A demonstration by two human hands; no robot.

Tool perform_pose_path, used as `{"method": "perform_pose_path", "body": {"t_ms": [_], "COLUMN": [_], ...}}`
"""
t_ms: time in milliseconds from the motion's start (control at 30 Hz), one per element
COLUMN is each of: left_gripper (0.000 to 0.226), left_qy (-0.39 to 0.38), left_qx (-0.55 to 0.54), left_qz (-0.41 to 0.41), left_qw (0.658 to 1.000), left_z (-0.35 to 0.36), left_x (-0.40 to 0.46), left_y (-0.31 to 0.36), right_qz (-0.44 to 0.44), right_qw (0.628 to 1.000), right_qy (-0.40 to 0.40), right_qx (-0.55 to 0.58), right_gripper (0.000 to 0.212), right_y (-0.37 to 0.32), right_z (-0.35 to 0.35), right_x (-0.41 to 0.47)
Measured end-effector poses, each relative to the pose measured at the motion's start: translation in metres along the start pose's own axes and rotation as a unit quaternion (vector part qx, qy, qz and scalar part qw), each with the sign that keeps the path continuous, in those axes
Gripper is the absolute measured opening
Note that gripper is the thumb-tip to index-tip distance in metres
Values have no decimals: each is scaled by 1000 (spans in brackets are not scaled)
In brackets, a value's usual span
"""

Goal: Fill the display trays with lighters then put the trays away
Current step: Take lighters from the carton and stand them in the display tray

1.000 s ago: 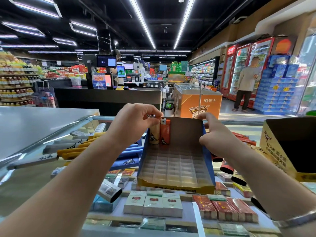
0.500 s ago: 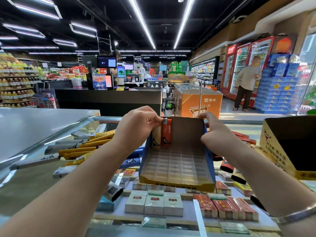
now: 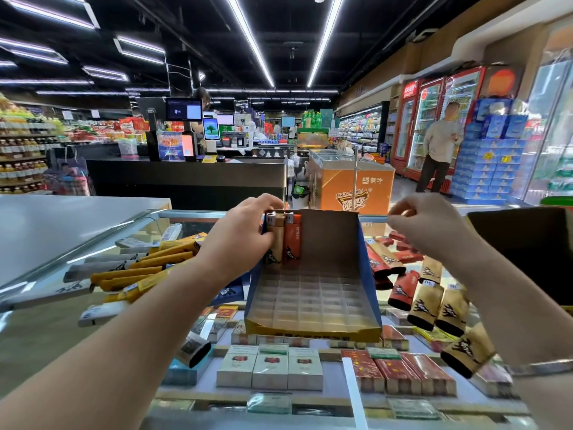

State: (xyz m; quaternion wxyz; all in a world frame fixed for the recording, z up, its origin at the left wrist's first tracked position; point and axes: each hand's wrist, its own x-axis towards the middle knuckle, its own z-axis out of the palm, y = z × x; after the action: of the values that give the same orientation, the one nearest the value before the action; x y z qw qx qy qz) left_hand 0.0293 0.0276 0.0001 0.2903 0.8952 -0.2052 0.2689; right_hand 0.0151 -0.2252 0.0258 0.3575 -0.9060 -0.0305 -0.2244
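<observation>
A blue and yellow cardboard display tray (image 3: 313, 328) with a grid of small slots stands on the glass counter in front of me. Two lighters stand upright in its back left corner: a tan one (image 3: 277, 235) and an orange one (image 3: 293, 237). My left hand (image 3: 240, 237) grips the tan lighter and the tray's left wall beside it. My right hand (image 3: 429, 226) hovers right of the tray's back corner, fingers loosely curled, holding nothing. Loose lighters lie on the glass: yellow ones (image 3: 145, 271) to the left, red and tan ones (image 3: 431, 297) to the right.
A second dark cardboard box (image 3: 527, 243) stands at the far right. Cigarette packs (image 3: 269, 367) show under the glass. A white counter (image 3: 62, 228) lies to the left. A person (image 3: 440, 150) stands by the drink fridges in the aisle beyond.
My right hand has let go of the tray's right wall and lifted away to the right. The tan lighter has settled into the back corner slot beside the orange one.
</observation>
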Motion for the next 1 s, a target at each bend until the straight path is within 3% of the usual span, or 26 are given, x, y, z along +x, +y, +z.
{"method": "perform_pose_path", "body": {"t_ms": [133,233,400,633,833,1000], "left_gripper": [45,41,38,37,37,36], "left_qy": [14,9,3,9,13,11], "left_qx": [20,21,31,35,33,35], "left_qz": [-6,-3,-5,-9,-17,-17], "left_qw": [1000,1000,999,999,999,999], "left_z": [3,2,2,4,4,4], "left_x": [0,0,-2,-3,-3,-4], "left_y": [-1,0,3,5,4,5], "right_qz": [27,32,55,120,78,74], "right_qw": [980,962,971,979,994,979], "right_qy": [-108,-148,-142,-150,-70,-156], "right_qx": [-164,-226,-183,-62,-12,-107], "right_gripper": [21,28,27,46,28,14], "right_y": [7,11,18,16,12,4], "right_z": [17,29,37,38,29,33], "right_x": [-3,-3,4,6,8,-1]}}
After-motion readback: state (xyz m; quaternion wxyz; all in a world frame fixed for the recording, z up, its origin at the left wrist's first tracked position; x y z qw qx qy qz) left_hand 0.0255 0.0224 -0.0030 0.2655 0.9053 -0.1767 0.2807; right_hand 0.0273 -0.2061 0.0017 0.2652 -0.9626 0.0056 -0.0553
